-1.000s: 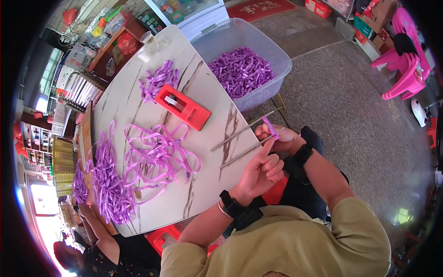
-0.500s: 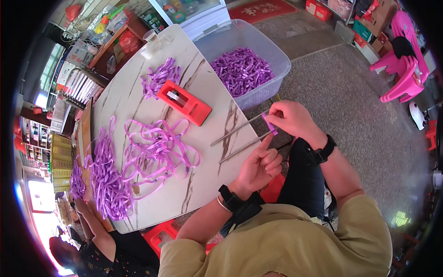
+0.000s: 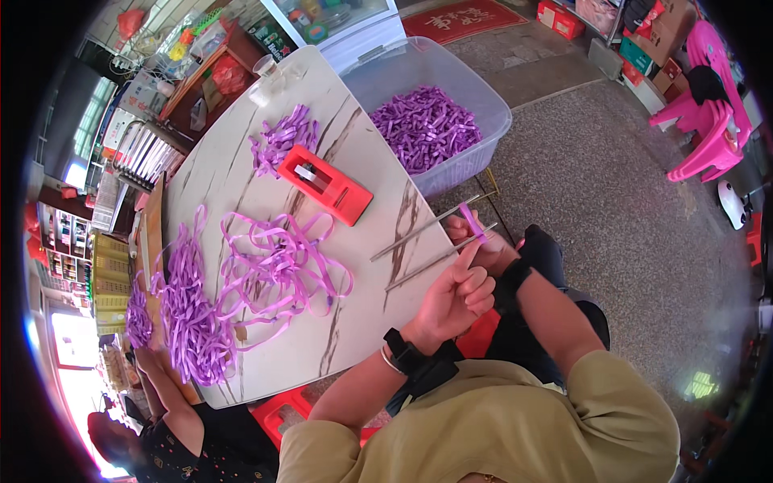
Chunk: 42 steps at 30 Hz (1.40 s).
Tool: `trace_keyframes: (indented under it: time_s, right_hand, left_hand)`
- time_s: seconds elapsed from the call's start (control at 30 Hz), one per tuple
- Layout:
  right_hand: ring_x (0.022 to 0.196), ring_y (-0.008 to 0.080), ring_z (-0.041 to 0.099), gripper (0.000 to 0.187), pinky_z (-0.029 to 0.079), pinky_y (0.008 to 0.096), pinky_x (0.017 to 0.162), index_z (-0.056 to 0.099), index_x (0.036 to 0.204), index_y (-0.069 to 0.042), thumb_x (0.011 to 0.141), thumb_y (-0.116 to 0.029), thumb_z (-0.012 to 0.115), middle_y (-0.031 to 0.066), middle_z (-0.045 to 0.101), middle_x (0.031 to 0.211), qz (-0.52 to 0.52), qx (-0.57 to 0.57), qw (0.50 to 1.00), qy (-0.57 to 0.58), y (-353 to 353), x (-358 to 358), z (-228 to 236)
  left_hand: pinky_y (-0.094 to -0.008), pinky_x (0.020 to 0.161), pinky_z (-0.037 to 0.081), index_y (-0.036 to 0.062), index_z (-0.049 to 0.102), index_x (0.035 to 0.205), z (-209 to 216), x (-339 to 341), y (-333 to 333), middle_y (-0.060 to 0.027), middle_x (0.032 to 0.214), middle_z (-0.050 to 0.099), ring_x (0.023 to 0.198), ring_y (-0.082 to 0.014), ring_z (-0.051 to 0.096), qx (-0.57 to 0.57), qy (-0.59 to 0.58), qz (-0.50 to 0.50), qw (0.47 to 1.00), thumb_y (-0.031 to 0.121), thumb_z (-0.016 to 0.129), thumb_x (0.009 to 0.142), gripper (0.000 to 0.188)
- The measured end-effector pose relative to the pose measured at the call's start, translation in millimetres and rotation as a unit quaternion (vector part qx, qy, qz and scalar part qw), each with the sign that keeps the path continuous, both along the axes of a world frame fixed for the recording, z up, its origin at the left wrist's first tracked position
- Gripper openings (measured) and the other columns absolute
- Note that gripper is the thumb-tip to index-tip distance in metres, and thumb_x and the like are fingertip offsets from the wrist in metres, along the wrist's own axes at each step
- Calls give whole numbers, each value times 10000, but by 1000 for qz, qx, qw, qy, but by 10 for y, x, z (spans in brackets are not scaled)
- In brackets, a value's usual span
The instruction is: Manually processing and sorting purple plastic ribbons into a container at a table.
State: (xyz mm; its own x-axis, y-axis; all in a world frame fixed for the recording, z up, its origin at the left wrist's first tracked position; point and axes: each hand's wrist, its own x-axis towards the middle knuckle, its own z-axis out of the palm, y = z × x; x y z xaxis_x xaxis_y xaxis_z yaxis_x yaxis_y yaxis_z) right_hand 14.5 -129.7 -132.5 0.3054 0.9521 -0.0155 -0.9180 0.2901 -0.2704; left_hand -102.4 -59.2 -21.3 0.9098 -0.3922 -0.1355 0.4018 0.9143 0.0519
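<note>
Grip: left hand (image 3: pixel 459 298), index finger extended to the lower end of a narrow purple ribbon strip (image 3: pixel 473 222), other fingers curled; we cannot tell whether it pinches. Right hand (image 3: pixel 494 253), partly behind the strip, grip hidden from us. Strip spans two thin grey metal rods (image 3: pixel 420 271) overhanging the white marbled tabletop (image 3: pixel 366 318).

Looks like I'm in a small shop that doubles as a work spot: glass-fronted cabinet (image 3: pixel 334 26) at the top of the frame, stocked shelves (image 3: pixel 66 239) down the left edge, cartons (image 3: pixel 675 32) piled upper right near a pink plastic chair (image 3: pixel 710 129), bare speckled floor (image 3: pixel 596 177). My marble-look table (image 3: pixel 370 326) is heaped with purple ribbon (image 3: pixel 193 330), so yeah, handwork too.
</note>
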Motion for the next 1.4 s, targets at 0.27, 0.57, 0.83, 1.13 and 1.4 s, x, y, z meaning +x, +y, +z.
trace_keyframes:
  time_s: [0.27, 0.57, 0.83, 1.13, 1.4]
  right_hand:
    - [801, 117, 523, 321, 409, 258, 709, 535, 1010, -86, 832, -353, 524, 17, 571, 887, -81, -180, 971, -134, -344, 183, 406]
    - [677, 65, 545, 282, 403, 176, 588, 607, 893, -18, 804, -284, 571, 10, 608, 750, -59, -423, 790, -440, -325, 234, 1163]
    - [549, 57, 466, 149, 341, 144, 508, 599, 793, -99, 811, -244, 569, -21, 564, 689, -254, -529, 713, -384, -1229, 876, 1184]
    - [544, 22, 382, 197, 284, 197, 471, 575, 768, -37, 807, -230, 573, -54, 460, 604, -154, -390, 531, -737, -109, 1112, 2144]
    - [788, 78, 542, 373, 442, 203, 687, 512, 1075, 5, 811, -250, 571, 38, 584, 896, -135, -295, 584, -744, 1801, 1069, 2393]
  left_hand:
    - [-208, 502, 293, 97, 343, 1255, 62, 31, -49, 21, 589, 293, 559, -95, 307, 31, -19, 25, 999, 135, 343, 847, 410]
    - [-226, 538, 309, 33, 437, 1089, -79, -18, 22, 0, 642, 305, 595, -119, 336, -31, -44, 13, 998, 203, 362, 837, 313]
    - [-246, 573, 341, 23, 344, 1165, -115, -23, 20, -19, 677, 350, 646, -134, 381, -30, -61, 34, 997, 197, 387, 831, 379]
    - [-218, 549, 375, 42, 577, 864, 766, -223, 885, 0, 672, 493, 606, -96, 454, 680, -243, 61, 689, 156, 453, 833, 172]
    - [-388, 644, 440, 86, 593, 824, 645, -236, 2079, -114, 809, 582, 784, -273, 562, 975, -92, 55, 196, 190, 592, 696, 165]
